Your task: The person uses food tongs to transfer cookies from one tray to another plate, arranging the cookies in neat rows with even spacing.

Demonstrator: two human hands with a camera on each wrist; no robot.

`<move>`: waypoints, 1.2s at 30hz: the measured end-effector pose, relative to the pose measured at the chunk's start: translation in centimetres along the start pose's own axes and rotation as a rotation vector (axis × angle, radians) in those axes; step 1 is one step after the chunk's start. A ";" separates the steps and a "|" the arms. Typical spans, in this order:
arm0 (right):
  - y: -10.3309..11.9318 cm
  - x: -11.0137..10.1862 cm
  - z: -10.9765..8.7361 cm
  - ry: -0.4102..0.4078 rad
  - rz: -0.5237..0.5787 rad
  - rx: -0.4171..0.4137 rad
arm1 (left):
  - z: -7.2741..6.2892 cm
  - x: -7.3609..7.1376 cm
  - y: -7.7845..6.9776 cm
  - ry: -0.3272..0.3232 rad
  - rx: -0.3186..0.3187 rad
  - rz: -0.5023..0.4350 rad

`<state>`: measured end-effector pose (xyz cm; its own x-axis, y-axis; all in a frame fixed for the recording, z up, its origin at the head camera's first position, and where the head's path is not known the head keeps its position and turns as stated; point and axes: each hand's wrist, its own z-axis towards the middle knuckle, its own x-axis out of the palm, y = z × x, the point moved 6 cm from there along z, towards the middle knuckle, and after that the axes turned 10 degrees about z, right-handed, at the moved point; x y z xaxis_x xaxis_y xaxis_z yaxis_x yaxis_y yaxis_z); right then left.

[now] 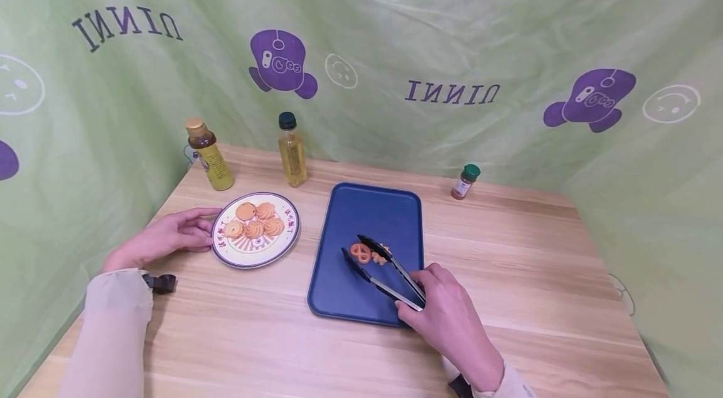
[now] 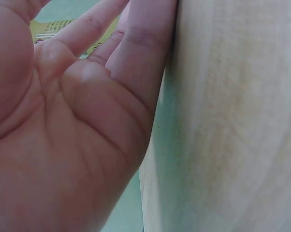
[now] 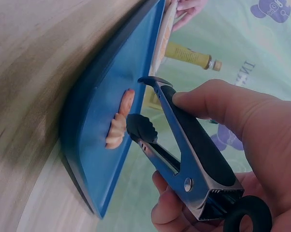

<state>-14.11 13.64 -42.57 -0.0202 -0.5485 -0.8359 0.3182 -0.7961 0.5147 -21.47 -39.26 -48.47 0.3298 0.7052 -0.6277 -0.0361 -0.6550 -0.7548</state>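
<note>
My left hand (image 1: 175, 235) lies low beside the white plate (image 1: 254, 258), its loosely bent fingers right at the plate's left rim. On that plate are several golden cookies (image 1: 273, 226), most of them piped swirls. My right hand (image 1: 452, 316) grips black-and-steel tongs (image 1: 395, 292), the thumb lying along one arm in the right wrist view. The tongs' black tips are spread apart over the blue tray (image 1: 375, 209). Between and under them, a pretzel-shaped cookie (image 1: 360, 253) and a ridged cookie (image 3: 116, 130) lie side by side on the tray. The left wrist view shows mostly palm.
Behind the plate stand a yellow-labelled bottle (image 1: 219, 169) and an oil bottle (image 1: 293, 156) with a dark cap. A small green-capped jar (image 1: 465, 182) is at the back right. Green printed cloth (image 1: 367, 21) hangs around the wooden table (image 1: 536, 272).
</note>
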 end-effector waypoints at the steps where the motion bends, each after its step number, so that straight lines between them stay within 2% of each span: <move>1: 0.0 0.0 0.0 0.000 -0.002 0.001 | 0.0 0.0 0.0 0.000 0.002 0.001; 8: -0.1 -0.1 0.1 -0.018 -0.018 -0.025 | 0.0 0.0 0.0 -0.001 -0.003 -0.048; 16: 0.0 -0.2 0.1 0.001 -0.025 -0.024 | 0.0 -0.1 -0.1 -0.003 0.000 0.011; 36: 0.0 -0.2 0.5 -0.017 0.001 -0.029 | 0.0 0.0 -0.2 0.006 -0.001 -0.040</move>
<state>-14.56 13.60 -42.33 -0.0364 -0.5535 -0.8321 0.3452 -0.7883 0.5093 -21.49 -39.14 -48.33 0.3362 0.7292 -0.5960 -0.0214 -0.6267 -0.7789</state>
